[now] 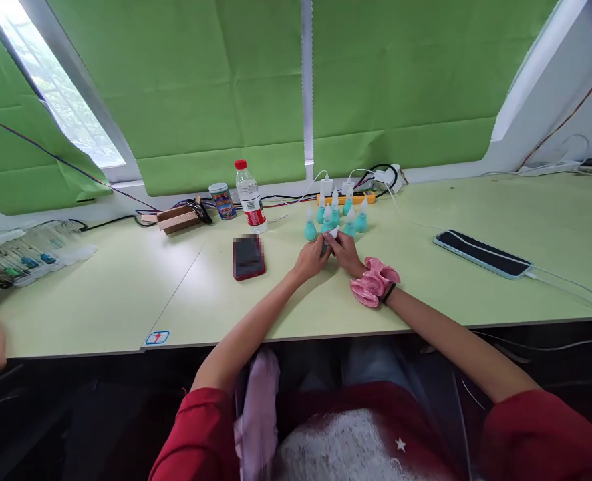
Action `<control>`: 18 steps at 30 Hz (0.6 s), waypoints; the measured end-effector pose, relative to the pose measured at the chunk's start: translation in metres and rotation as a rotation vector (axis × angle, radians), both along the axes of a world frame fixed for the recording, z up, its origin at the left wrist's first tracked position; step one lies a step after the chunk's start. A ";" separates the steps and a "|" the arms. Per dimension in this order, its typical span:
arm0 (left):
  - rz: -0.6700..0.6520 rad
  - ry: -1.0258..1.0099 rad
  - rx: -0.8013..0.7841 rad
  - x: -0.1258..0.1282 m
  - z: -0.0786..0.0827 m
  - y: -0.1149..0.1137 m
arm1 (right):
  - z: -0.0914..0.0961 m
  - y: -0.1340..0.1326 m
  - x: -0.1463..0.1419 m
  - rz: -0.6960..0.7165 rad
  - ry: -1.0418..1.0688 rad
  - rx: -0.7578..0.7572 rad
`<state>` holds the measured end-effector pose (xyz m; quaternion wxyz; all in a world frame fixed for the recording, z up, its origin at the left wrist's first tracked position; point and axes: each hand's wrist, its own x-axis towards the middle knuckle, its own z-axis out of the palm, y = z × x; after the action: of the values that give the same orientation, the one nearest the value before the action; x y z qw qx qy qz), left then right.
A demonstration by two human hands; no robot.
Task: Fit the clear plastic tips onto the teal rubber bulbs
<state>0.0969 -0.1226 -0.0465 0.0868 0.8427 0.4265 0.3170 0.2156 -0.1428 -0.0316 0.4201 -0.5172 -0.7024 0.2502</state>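
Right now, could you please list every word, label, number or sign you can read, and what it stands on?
"9", probably: red, on the white, blue-bordered sticker on the pale green table.
A white star: on the dark red shirt.
Too blurred to read: print on the red-capped clear plastic bottle and blue cylindrical can.

left arm (250, 312): stretched far and to the right | right arm (459, 337): stretched far and to the left | left hand (311, 259): curled inward, back upward | right hand (347, 252): curled inward, back upward, meeting the left one
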 end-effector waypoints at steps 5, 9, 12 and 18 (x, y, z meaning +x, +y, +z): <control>0.025 0.081 0.025 -0.013 0.006 0.005 | 0.008 -0.008 -0.003 0.030 0.029 -0.106; 0.049 0.097 0.047 -0.018 0.006 0.005 | 0.014 -0.011 -0.004 0.065 0.037 -0.174; 0.035 0.108 0.065 -0.019 0.005 0.004 | 0.016 -0.011 -0.002 0.079 0.054 -0.196; 0.001 0.134 0.119 -0.019 0.006 0.003 | 0.006 0.003 0.006 0.084 0.109 -0.202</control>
<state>0.0778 -0.1199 -0.0400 0.0075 0.8656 0.4119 0.2848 0.2212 -0.1399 -0.0254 0.3925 -0.5127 -0.6708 0.3649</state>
